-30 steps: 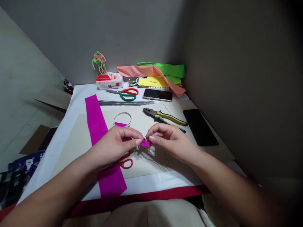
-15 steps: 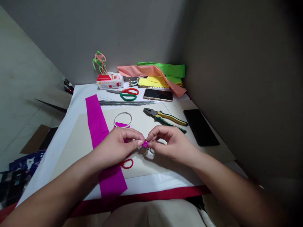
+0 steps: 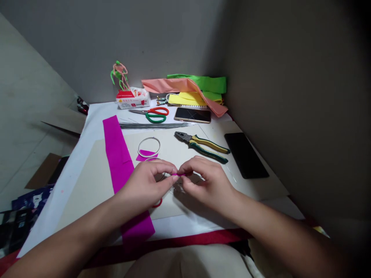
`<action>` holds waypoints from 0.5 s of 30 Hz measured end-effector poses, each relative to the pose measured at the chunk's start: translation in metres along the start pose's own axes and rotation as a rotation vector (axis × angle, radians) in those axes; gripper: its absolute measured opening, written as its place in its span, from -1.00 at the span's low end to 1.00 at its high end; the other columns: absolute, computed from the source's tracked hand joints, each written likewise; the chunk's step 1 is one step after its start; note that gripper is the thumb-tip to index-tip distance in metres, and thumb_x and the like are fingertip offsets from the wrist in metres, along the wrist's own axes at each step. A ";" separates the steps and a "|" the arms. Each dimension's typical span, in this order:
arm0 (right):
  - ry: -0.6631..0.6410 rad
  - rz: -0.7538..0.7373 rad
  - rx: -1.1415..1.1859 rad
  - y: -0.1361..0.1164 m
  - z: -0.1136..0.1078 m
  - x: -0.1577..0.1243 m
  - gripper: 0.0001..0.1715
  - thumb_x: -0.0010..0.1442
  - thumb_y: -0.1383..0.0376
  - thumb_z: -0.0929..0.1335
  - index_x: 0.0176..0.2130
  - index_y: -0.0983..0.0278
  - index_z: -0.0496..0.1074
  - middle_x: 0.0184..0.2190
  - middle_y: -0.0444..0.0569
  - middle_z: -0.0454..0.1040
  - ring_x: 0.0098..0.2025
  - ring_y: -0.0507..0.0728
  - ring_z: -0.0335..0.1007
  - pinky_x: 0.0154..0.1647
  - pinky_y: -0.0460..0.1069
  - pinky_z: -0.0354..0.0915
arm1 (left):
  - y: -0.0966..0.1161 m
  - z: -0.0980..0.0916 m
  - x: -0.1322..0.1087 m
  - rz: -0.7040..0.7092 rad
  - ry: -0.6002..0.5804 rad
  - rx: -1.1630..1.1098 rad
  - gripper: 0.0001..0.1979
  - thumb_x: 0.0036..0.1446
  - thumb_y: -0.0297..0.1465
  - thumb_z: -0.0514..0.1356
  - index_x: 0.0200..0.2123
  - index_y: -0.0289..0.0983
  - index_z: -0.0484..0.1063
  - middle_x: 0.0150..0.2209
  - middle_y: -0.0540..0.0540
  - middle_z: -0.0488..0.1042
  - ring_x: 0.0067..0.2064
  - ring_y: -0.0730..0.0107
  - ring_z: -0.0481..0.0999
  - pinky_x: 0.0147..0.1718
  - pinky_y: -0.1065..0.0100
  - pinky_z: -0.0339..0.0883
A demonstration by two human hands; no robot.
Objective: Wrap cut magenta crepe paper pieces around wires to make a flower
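Note:
My left hand [image 3: 146,182] and my right hand [image 3: 207,182] meet above a pale board, their fingertips pinching a small twist of magenta crepe paper [image 3: 178,174]. A thin wire seems to run from it, though the fingers hide most of it. A long magenta paper strip [image 3: 117,159] lies beside my left hand and passes beneath that wrist. Just above my left fingers are a wire ring [image 3: 148,147] and a magenta paper scrap [image 3: 146,156]. Red-handled scissors [image 3: 158,203] are mostly hidden under my left hand.
Green-and-yellow-handled pliers [image 3: 201,147] and a black phone [image 3: 246,155] lie to the right. Along the back are a wire bundle [image 3: 153,125], red-and-green scissors [image 3: 153,114], a smartphone [image 3: 193,115], crepe paper rolls [image 3: 185,87] and a tissue pack [image 3: 133,98]. Walls close the back and right.
The magenta piece between my fingertips now looks narrower and more tightly twisted. My hands have moved slightly closer together and lower, covering more of the red scissors handles.

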State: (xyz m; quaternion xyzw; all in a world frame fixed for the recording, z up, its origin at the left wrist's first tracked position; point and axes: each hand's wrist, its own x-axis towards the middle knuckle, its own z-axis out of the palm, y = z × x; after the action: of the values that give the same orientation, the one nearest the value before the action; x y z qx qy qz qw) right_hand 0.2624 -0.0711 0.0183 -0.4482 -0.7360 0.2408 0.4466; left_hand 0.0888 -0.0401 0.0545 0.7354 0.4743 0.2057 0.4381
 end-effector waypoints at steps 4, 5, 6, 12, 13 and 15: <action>0.005 -0.005 0.042 -0.001 0.001 0.000 -0.82 0.02 0.52 0.34 -0.38 0.26 0.43 -0.44 -0.09 0.51 -0.36 0.06 0.41 -0.32 -0.07 0.31 | -0.002 0.003 -0.005 0.121 0.074 0.150 -0.87 0.09 -0.44 0.20 -0.39 -0.26 0.58 -0.29 -0.12 0.60 -0.20 0.22 0.53 -0.14 0.25 0.36; -0.001 0.004 0.050 0.000 0.001 0.000 -0.82 0.02 0.52 0.34 -0.37 0.26 0.43 -0.44 -0.10 0.50 -0.37 0.05 0.41 -0.33 -0.07 0.31 | -0.003 0.004 -0.006 0.177 0.097 0.202 -0.86 0.09 -0.46 0.18 -0.39 -0.25 0.57 -0.31 -0.11 0.60 -0.20 0.23 0.52 -0.12 0.24 0.34; -0.009 0.015 0.057 0.000 0.000 0.000 -0.82 0.02 0.52 0.34 -0.37 0.27 0.43 -0.44 -0.10 0.50 -0.36 0.05 0.41 -0.33 -0.07 0.31 | -0.004 0.004 -0.006 0.225 0.127 0.253 -0.85 0.09 -0.48 0.18 -0.39 -0.25 0.57 -0.31 -0.10 0.60 -0.21 0.23 0.51 -0.09 0.23 0.32; -0.069 0.099 0.151 -0.004 -0.005 0.001 -0.89 0.09 0.44 0.36 -0.29 0.30 0.45 -0.40 -0.10 0.51 -0.35 0.03 0.43 -0.29 -0.09 0.33 | -0.005 0.007 -0.009 0.344 0.262 0.465 -0.84 0.09 -0.49 0.18 -0.39 -0.22 0.57 -0.31 -0.07 0.63 -0.16 0.17 0.46 -0.07 0.12 0.27; -0.077 0.121 0.168 -0.005 -0.006 0.001 -0.90 0.12 0.41 0.36 -0.28 0.30 0.46 -0.39 -0.09 0.52 -0.35 0.02 0.43 -0.29 -0.10 0.33 | -0.006 0.008 -0.009 0.360 0.283 0.474 -0.84 0.08 -0.50 0.18 -0.40 -0.21 0.57 -0.32 -0.06 0.63 -0.16 0.16 0.46 -0.09 0.12 0.28; -0.092 0.160 0.170 -0.006 -0.007 0.003 -0.89 0.17 0.38 0.35 -0.27 0.32 0.49 -0.39 -0.07 0.54 -0.35 0.02 0.44 -0.30 -0.10 0.33 | -0.007 0.009 -0.009 0.397 0.329 0.472 -0.84 0.06 -0.51 0.19 -0.43 -0.21 0.57 -0.33 -0.04 0.63 -0.18 0.17 0.46 -0.13 0.12 0.29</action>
State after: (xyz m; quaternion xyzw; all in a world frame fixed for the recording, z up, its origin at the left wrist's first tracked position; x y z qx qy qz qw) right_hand 0.2653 -0.0720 0.0270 -0.4544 -0.6945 0.3577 0.4280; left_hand 0.0880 -0.0510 0.0450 0.8513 0.4208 0.2873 0.1254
